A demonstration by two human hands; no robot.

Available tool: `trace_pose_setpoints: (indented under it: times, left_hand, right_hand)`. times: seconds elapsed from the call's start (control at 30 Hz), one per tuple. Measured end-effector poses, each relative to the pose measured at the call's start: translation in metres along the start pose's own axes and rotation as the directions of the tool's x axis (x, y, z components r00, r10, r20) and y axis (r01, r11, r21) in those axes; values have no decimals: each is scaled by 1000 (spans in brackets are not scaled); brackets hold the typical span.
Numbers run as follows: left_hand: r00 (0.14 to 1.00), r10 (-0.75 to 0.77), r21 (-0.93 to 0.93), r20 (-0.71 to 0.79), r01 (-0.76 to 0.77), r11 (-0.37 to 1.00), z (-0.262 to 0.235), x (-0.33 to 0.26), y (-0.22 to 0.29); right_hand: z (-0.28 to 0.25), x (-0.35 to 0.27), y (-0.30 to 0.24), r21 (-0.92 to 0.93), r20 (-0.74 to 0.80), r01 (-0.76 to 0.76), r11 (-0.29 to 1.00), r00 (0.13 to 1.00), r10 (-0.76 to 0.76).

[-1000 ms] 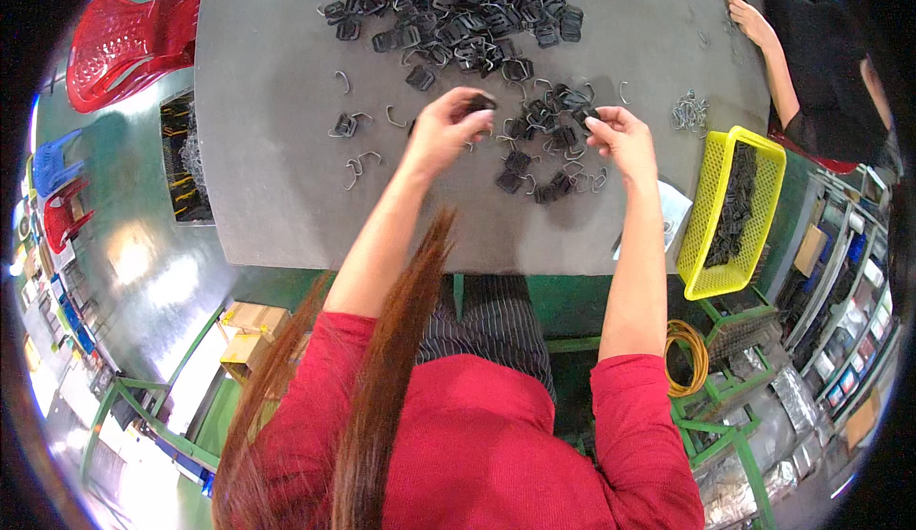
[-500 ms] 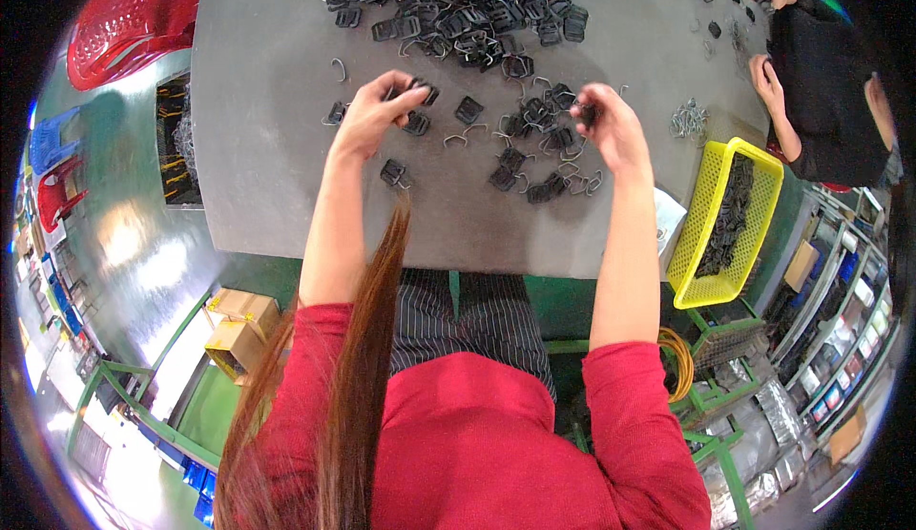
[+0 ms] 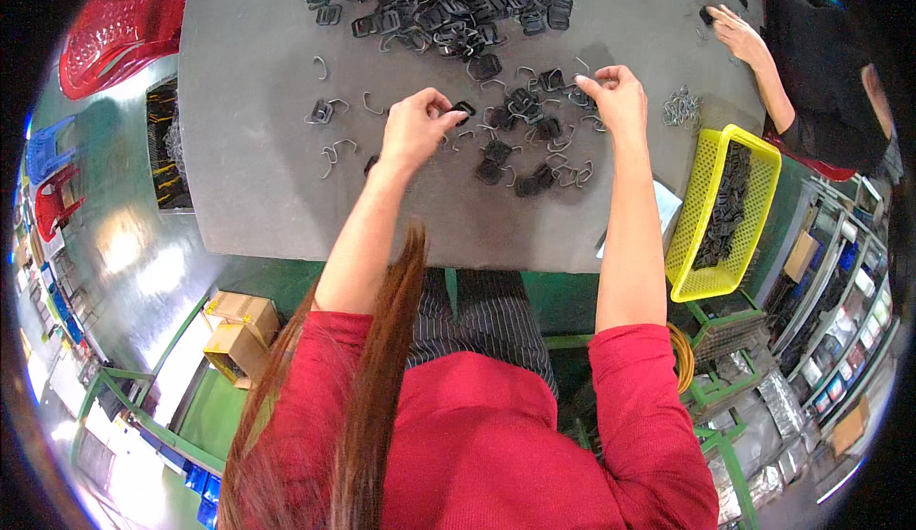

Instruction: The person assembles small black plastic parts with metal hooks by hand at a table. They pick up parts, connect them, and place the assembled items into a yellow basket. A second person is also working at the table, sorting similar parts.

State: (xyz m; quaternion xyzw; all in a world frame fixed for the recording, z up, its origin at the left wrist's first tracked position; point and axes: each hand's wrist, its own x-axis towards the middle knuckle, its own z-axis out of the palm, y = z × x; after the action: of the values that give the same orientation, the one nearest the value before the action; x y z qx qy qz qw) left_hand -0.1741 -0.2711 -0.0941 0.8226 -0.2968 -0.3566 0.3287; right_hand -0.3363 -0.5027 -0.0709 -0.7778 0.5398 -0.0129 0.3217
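Observation:
My left hand (image 3: 412, 134) pinches a small black plastic buckle (image 3: 465, 108) between thumb and fingertips, just above the table. My right hand (image 3: 620, 107) hovers at the right side of the loose parts, its fingers curved and thumb apart from them. A thin bent metal hook (image 3: 581, 62) shows beside its fingertips; no grip on it is visible. Between and below the hands lie scattered black buckles (image 3: 495, 151), many with metal wire hooks. More loose hooks (image 3: 329, 156) lie left of my left hand. A big heap of buckles (image 3: 448, 5) covers the table's far middle.
A yellow basket (image 3: 695, 220) with black parts stands at the table's right edge, by a white sheet (image 3: 666, 207). A hook pile (image 3: 681, 106) lies beyond it. At far right, a co-worker's hand (image 3: 742, 39) touches black pieces. Red chairs (image 3: 124, 39) stand left.
My left hand has moved right, with a buckle at its fingertips. My right hand has shifted slightly up, and the dark piece it held no longer shows in it. The view has shifted a little.

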Motion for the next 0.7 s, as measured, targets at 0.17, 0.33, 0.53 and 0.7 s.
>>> trace_pose_setpoints:
  times: [0.17,0.33,0.53,0.7]
  left_hand:
    - [908,62,-801,413,330,500,-28,-15,6]
    - [958,85,-904,276,228,361,-16,1,29]
    - [996,69,-71,-47,-73,995,29,34,73]
    - [967,240,362,-79,-197,911,94,63,88]
  right_hand:
    - [34,-7,-34,-151,36,213,965,977,-210]
    - [63,-5,-70,-136,131,217,967,971,-200]
    - [-28,-19,19,863,379,-289,414,912,-154]
    - [-40,-22,54,829,271,-220,514,962,-26]
